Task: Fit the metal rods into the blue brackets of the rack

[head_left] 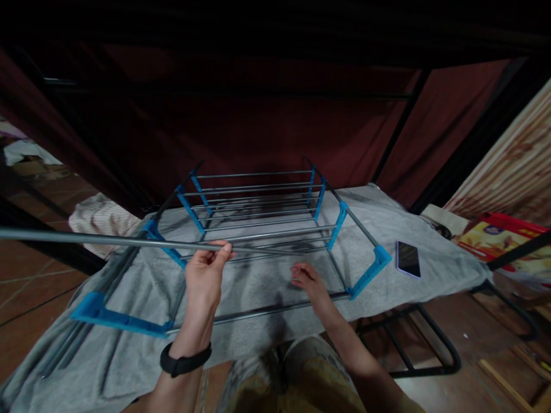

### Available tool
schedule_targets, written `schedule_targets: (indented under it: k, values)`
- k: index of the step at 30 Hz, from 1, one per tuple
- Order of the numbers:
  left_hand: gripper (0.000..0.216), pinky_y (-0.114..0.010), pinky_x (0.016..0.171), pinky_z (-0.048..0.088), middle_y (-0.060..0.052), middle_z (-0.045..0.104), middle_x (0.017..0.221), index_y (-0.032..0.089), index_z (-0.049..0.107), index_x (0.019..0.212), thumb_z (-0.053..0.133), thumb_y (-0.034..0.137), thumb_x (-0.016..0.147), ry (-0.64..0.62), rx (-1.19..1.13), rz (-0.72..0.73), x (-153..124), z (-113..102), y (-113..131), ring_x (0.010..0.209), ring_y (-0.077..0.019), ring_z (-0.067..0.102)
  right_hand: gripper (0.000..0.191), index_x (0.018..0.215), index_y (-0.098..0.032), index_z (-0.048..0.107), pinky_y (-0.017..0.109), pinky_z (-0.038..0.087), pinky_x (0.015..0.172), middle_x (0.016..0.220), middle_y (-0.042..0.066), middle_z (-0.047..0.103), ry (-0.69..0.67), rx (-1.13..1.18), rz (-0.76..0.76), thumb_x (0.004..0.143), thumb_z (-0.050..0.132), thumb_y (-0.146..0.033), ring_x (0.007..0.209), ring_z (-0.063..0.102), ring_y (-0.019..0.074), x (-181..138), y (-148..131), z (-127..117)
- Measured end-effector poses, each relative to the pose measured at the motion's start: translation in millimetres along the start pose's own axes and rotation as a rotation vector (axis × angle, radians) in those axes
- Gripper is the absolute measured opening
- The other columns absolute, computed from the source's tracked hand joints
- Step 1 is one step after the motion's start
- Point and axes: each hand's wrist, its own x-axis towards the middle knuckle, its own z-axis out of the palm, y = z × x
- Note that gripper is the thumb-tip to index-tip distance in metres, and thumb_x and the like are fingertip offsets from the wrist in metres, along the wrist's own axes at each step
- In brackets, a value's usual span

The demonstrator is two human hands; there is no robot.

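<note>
A: Where is the gray metal rod (107, 239)?
B: It goes from the left edge of the frame to the middle, over the blue and gray rack (279, 234).
A: Who has it?
B: The left hand (204, 278) does. Its thumb and fingers pinch the rod tight near the middle of the frame. There is a black band (185, 361) on that wrist.
A: And the right hand (313, 284)?
B: It is just under the rod's thin right end. Its fingers are loose, a bit bent and open. I can't tell if the rod's end touches the rack.
A: What is the rack on?
B: A soft gray blanket (443, 272). A phone (408, 259) lies on it too, at the right of the frame, near a blue corner piece (371, 271).
</note>
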Motion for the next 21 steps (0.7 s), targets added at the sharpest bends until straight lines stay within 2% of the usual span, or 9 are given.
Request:
schedule_targets:
  k: [4,6,12,16,21]
  values:
    - [0.042,-0.035,0.078,0.060,0.000,0.067,0.077,0.017,0.067,0.080,0.091,0.043,0.057,-0.019,-0.129,-0.191,-3.6,-4.2,-18.7,0.072,-0.0138,0.066,0.017,0.086,-0.020,0.070,0.039,0.058,0.086,0.089,0.007,0.075,0.053,0.245,0.196,0.071,0.075,-0.026,0.086,0.070,0.0202,5.5,17.4,-16.3]
    - [0.043,-0.037,0.080,0.061,0.000,0.068,0.077,0.017,0.065,0.076,0.093,0.042,0.055,-0.042,-0.159,-0.269,-6.4,-6.8,-29.0,0.072,-0.0142,0.067,0.010,0.082,-0.020,0.069,0.038,0.059,0.088,0.088,0.008,0.075,0.074,0.336,0.248,0.073,0.073,-0.021,0.087,0.071,0.0198,9.6,22.2,-24.2]
    - [0.031,-0.035,0.080,0.062,0.001,0.069,0.072,0.015,0.064,0.068,0.092,0.025,0.058,0.004,-0.273,-0.473,-14.4,-7.3,-53.4,0.067,-0.0109,0.066,0.010,0.076,-0.023,0.068,0.038,0.059,0.093,0.085,0.005,0.076,0.093,0.445,0.206,0.074,0.067,-0.013,0.089,0.072,0.0187,19.4,21.6,-44.7]
    - [0.020,-0.031,0.078,0.061,0.001,0.070,0.070,0.014,0.070,0.072,0.088,0.011,0.063,0.036,-0.316,-0.539,-19.3,0.7,-56.7,0.067,-0.0107,0.067,0.008,0.075,-0.023,0.069,0.036,0.058,0.096,0.085,0.003,0.077,0.133,0.475,0.171,0.076,0.066,-0.015,0.092,0.072,0.0177,23.7,18.5,-54.1]
    - [0.014,-0.028,0.075,0.061,0.000,0.071,0.068,0.013,0.071,0.074,0.082,0.005,0.069,0.023,-0.335,-0.594,-25.9,8.4,-57.6,0.066,-0.0115,0.068,0.005,0.079,-0.023,0.071,0.029,0.060,0.089,0.084,0.000,0.077,0.193,0.496,0.133,0.079,0.070,-0.019,0.087,0.071,0.0143,29.2,18.0,-64.4]
